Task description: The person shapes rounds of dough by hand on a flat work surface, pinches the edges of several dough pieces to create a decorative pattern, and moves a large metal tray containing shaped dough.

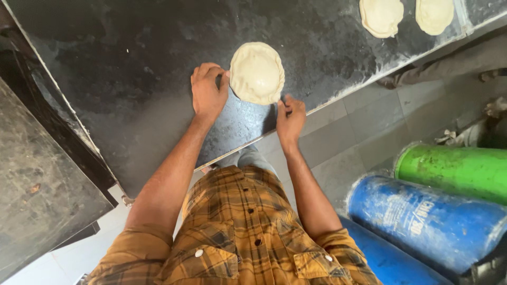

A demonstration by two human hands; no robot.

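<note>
A pale round disc of dough lies flat on the dark floured counter. My left hand rests on the counter at the disc's left edge, fingers curled and thumb touching the dough. At the disc's lower right edge, near the counter's rim, my right hand has its fingers bent and fingertips on the dough. Both hands pinch the disc at opposite sides.
Two more flattened dough discs lie at the counter's far right. A second dark slab sits lower left. On the tiled floor to the right lie a green cylinder and a blue cylinder.
</note>
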